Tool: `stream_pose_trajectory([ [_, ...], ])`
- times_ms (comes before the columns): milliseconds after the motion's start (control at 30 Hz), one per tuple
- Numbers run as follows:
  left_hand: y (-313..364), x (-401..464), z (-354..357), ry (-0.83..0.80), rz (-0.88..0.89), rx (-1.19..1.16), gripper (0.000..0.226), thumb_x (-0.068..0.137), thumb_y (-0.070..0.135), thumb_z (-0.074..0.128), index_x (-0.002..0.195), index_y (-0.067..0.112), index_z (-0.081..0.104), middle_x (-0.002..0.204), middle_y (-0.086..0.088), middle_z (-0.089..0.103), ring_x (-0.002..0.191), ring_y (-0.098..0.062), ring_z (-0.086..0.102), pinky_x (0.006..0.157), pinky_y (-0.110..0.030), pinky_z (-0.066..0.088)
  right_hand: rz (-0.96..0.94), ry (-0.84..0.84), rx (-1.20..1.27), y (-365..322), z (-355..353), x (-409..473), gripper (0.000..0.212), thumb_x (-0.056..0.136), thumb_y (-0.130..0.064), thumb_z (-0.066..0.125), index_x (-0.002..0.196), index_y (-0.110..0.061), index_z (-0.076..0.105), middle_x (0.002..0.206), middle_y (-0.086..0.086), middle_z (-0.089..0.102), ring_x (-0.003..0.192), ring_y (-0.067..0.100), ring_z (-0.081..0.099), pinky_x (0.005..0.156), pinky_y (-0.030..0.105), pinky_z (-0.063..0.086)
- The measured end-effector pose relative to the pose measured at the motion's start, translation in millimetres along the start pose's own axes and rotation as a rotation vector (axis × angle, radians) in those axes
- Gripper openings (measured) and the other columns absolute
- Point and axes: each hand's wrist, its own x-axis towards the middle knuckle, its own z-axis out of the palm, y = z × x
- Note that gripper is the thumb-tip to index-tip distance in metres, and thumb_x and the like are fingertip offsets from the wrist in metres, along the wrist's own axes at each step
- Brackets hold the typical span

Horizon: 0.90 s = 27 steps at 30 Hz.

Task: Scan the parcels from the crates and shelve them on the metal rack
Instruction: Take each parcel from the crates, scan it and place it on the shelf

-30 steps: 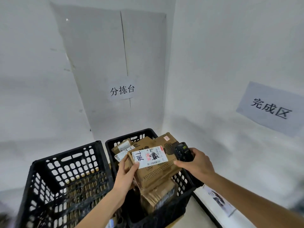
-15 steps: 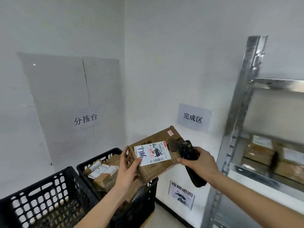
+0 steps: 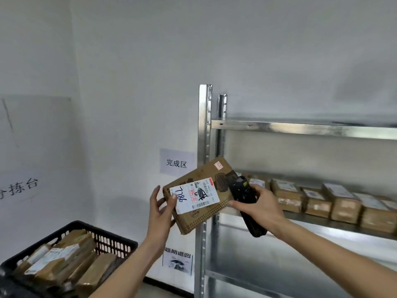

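1. The left hand (image 3: 160,211) grips the lower left end of a brown cardboard parcel (image 3: 200,195): its thumb lies curled onto the white label (image 3: 194,196) on top, and the other fingers stand loosely spread behind the box's edge.
2. The right hand (image 3: 261,208) is curled round a black handheld scanner (image 3: 245,203); its fingertips also touch the right edge of the parcel, so the box hangs tilted in the air between the two hands.
3. The scanner's head points up and away, lying against the parcel's right end, and its handle sticks out below the palm.
4. Directly behind the fingers and the parcel stands the front upright of the metal rack (image 3: 205,130); the parcel's far end overlaps this post.
5. To the right of the right hand, the rack's middle shelf (image 3: 343,225) carries a row of brown boxes (image 3: 318,203) set side by side, each with a white label.
6. Above them the top shelf (image 3: 300,126) is seen edge-on.
7. Behind the left hand's fingertips a paper sign (image 3: 176,162) is stuck to the white wall.
8. Below the left forearm, down at the left, a black plastic crate (image 3: 111,239) holds more brown parcels, well apart from the hands.
9. Another printed sheet (image 3: 177,262) hangs low on the wall between the crate and the rack.
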Motion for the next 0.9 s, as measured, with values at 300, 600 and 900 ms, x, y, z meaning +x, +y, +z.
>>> stream_pose_trajectory([
  [300, 8, -76, 149, -0.191, -0.038, -0.024, 0.038, 0.094, 0.039, 0.061, 0.130, 0.040, 0.050, 0.106, 0.028, 0.068, 0.108, -0.002, 0.061, 0.089, -0.038, 0.054, 0.036, 0.145, -0.033, 34, -168, -64, 0.056, 0.065, -0.039, 0.098, 0.111, -0.028, 0.070, 0.103, -0.015, 0.073, 0.098, 0.004, 0.067, 0.076, 0.019, 0.048],
  [600, 4, -173, 269, -0.358, -0.177, -0.029, 0.048, 0.077, 0.047, 0.076, 0.120, 0.042, 0.055, 0.119, -0.004, 0.071, 0.113, -0.019, 0.065, 0.092, -0.049, 0.056, 0.086, 0.234, -0.097, 68, -325, -153, 0.050, 0.068, -0.036, 0.097, 0.110, -0.031, 0.070, 0.102, -0.016, 0.072, 0.098, 0.001, 0.066, 0.075, 0.014, 0.046],
  [900, 1, -241, 333, -0.636, -0.311, 0.101, 0.065, 0.066, 0.028, 0.083, 0.127, 0.038, 0.060, 0.111, -0.004, 0.075, 0.110, -0.020, 0.067, 0.096, -0.044, 0.051, 0.129, 0.277, -0.198, 91, -414, -215, 0.048, 0.067, -0.031, 0.098, 0.094, -0.045, 0.061, 0.099, -0.024, 0.068, 0.094, -0.005, 0.063, 0.078, 0.020, 0.048],
])
